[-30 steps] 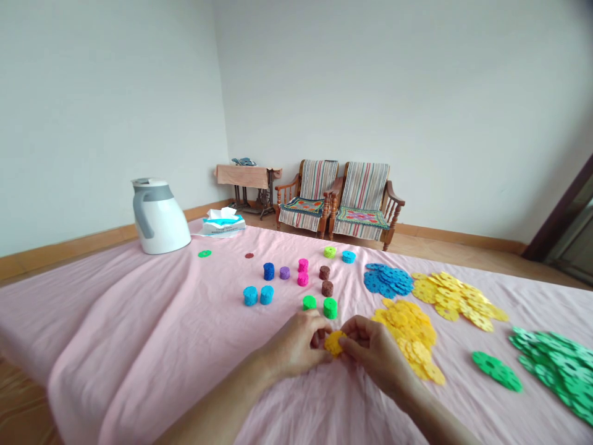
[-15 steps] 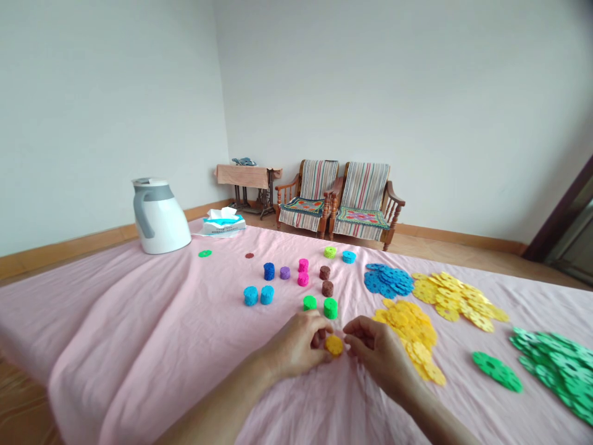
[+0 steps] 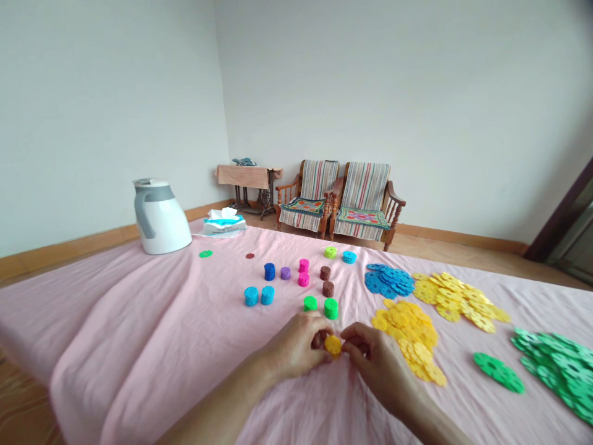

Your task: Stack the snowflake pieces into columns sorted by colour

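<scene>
A small stack of yellow notched plastic discs (image 3: 332, 345) stands between my hands near the front of the pink cloth. My left hand (image 3: 296, 343) is curled around its left side, thumb in front and fingers behind. Fingertips of my right hand (image 3: 377, 358) are pinched together at the stack's right edge. Just beyond my hands stand two green disc stacks (image 3: 330, 308). To my right hand's right spreads a heap of loose yellow discs (image 3: 407, 327). How many discs the yellow stack has cannot be seen.
Farther back stand light-blue stacks (image 3: 251, 296), pink stacks (image 3: 303, 280) and brown stacks (image 3: 328, 289). Heaps of blue discs (image 3: 388, 280) and green discs (image 3: 563, 371) lie rightward. A white jug (image 3: 164, 225) and a tissue pack (image 3: 225, 224) stand at the far left.
My right hand has moved slightly left, so its fingertips now meet the yellow stack's right edge. My left hand has stayed around the stack.
</scene>
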Tool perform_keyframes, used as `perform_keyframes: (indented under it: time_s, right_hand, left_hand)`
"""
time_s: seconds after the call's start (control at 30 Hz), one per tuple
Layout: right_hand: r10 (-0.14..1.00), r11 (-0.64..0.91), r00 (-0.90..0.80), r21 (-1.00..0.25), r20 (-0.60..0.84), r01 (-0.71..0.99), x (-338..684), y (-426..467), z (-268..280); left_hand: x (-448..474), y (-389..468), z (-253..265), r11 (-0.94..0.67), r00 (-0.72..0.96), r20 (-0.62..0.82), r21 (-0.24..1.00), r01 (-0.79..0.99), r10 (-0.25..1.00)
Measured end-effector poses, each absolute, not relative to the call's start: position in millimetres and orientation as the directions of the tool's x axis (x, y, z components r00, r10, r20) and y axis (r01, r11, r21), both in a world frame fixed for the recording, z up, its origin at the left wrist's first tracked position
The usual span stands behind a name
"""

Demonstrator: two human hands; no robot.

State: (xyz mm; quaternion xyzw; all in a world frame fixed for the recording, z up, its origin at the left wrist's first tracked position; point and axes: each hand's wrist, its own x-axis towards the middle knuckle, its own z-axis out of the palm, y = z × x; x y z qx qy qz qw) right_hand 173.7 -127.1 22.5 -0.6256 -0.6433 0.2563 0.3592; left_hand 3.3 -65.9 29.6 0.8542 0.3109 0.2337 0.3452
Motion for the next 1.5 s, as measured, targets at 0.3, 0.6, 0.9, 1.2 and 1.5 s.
perform_keyframes:
  time_s: [0.3, 0.6, 0.9, 1.2, 1.5]
  right_hand:
    - [0.928, 0.023, 0.187, -0.551, 0.322, 0.834, 266, -100, 22]
    - [0.995, -0.009, 0.050, -0.411, 0.087, 0.912, 268, -114, 25]
    - [0.993, 0.012, 0.046, -0.463, 0.113, 0.886, 256, -117, 30]
    - [0.997, 0.008, 0.059, -0.890, 0.040, 0.455, 205, -117, 38]
    - [0.997, 0.015, 0.072, -0.941, 0.041, 0.339, 172, -113, 22]
  left_hand:
    - [3, -69, 34, -0.567, 0.703, 0.174, 0.733, 0.375, 0.690]
    - [4, -68, 33, -0.557, 0.686, 0.161, 0.724, 0.406, 0.709]
    - [4, -67, 32, -0.544, 0.682, 0.143, 0.726, 0.421, 0.718]
    - [3, -67, 32, -0.559, 0.679, 0.147, 0.703, 0.440, 0.720]
    - [4, -65, 31, -0.594, 0.701, 0.185, 0.700, 0.398, 0.688]
